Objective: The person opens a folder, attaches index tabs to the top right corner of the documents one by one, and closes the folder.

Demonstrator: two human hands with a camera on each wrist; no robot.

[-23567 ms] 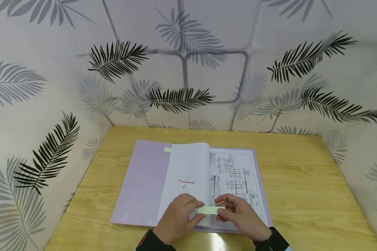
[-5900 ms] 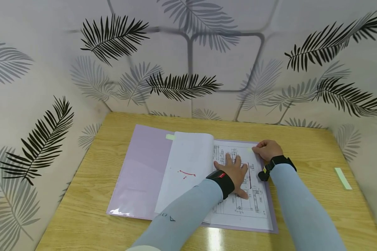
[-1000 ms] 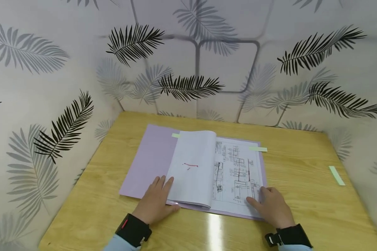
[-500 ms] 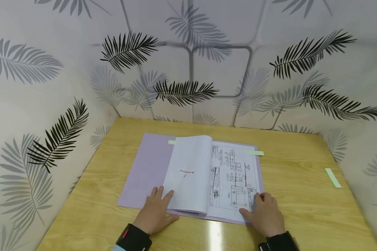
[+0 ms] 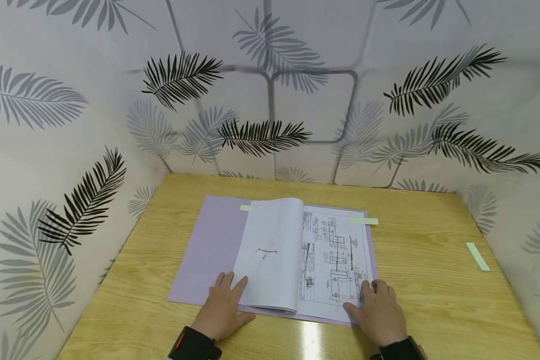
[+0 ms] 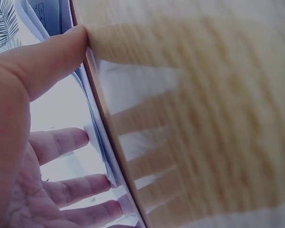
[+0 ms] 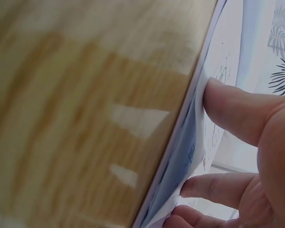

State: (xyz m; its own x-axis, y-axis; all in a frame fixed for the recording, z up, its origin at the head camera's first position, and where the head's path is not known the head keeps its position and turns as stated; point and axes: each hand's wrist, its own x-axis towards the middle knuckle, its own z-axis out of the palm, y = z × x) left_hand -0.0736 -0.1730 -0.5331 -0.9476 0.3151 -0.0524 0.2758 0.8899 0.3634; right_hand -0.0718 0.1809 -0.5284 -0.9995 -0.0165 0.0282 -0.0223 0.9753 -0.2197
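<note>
An open lilac folder (image 5: 209,245) lies on the wooden table. Its turned white sheets (image 5: 270,270) bear red pen marks, and the right page (image 5: 319,255) shows a technical drawing. A pale green sticky strip (image 5: 364,221) pokes out past that page's right edge; another green tab (image 5: 245,208) shows at the upper left. My left hand (image 5: 222,307), fingers spread, rests at the lower left edge of the sheets. My right hand (image 5: 380,312) rests at the folder's lower right corner. In the right wrist view its thumb (image 7: 232,107) and bent fingers touch the page, well apart.
A separate green strip (image 5: 478,256) lies on the table (image 5: 423,270) to the right. A leaf-patterned covering (image 5: 315,115) encloses the back and sides. Light glares off the table's front.
Earlier both hands held a green strip; later the right hand was at the page's upper right edge, the left flat on the drawing. Both have since come down to the folder's lower edge.
</note>
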